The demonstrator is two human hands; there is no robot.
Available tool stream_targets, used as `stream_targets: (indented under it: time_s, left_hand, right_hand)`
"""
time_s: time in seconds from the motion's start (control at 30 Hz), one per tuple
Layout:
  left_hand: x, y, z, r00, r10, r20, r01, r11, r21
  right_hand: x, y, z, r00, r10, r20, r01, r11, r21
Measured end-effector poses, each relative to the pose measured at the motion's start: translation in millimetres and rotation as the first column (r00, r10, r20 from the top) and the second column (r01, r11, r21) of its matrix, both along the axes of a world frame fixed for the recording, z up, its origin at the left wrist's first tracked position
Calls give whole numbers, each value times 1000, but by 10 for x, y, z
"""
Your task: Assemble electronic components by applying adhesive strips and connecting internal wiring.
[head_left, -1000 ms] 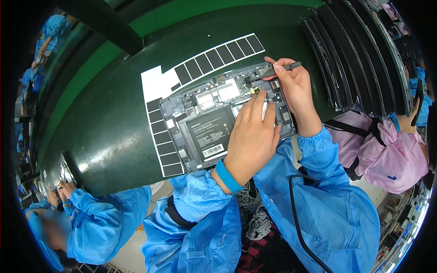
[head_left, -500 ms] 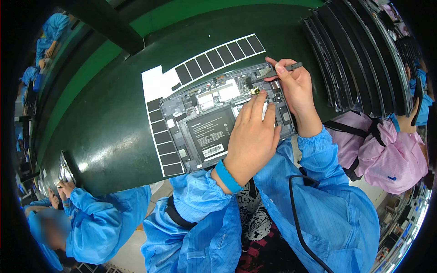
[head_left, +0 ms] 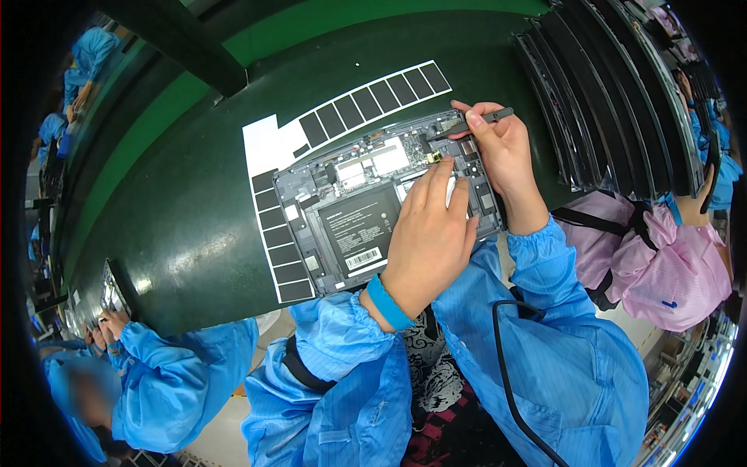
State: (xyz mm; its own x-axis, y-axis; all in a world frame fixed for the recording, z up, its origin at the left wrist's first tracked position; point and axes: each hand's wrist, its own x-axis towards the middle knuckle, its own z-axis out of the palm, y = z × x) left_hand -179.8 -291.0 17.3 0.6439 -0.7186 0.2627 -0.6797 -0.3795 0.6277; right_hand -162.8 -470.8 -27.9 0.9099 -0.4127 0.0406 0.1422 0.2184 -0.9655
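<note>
An opened tablet-like device (head_left: 311,198) lies in front of me, its circuit board and silver shields bare along the far side. A black battery (head_left: 359,232) with a white label fills its near middle. My left hand (head_left: 433,229) rests across the device with fingers stretched out, fingertips beside a small yellow piece (head_left: 433,158) on the board. In my right hand (head_left: 504,152), at the far right corner, dark tweezers (head_left: 478,123) are pinched, tips down over the board. What the tips touch is too small to tell.
White sheets with black adhesive rectangles (head_left: 366,103) lie beyond and left of the device on the green table (head_left: 179,226). A row of upright black panels (head_left: 607,101) stands at the right. Co-workers in blue (head_left: 179,381) and pink (head_left: 654,265) sit on either side.
The tweezers and my right hand have shifted very slightly to the left and down. My left hand stays nearly where it was on the device.
</note>
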Motion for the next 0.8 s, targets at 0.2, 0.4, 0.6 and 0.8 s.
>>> stream_targets:
  time_s: [0.2,0.4,0.6,0.8]
  left_hand:
    - [16,11,4,1000,8,-14,-8,1000,0]
    - [147,39,39,994,91,-63,-91,996,3]
    - [205,-14,-118,983,91,161,-111,987,117]
    - [137,-76,-102,973,153,175,-180,972,153]
  right_hand:
    - [9,-1,-5,1000,-6,-9,6,1000,-23]
    - [-2,6,-8,1000,-13,-7,13,1000,-28]
    - [-14,-3,5,999,-25,-22,23,998,-56]
    - [-1,-39,-14,995,-97,35,99,992,-73]
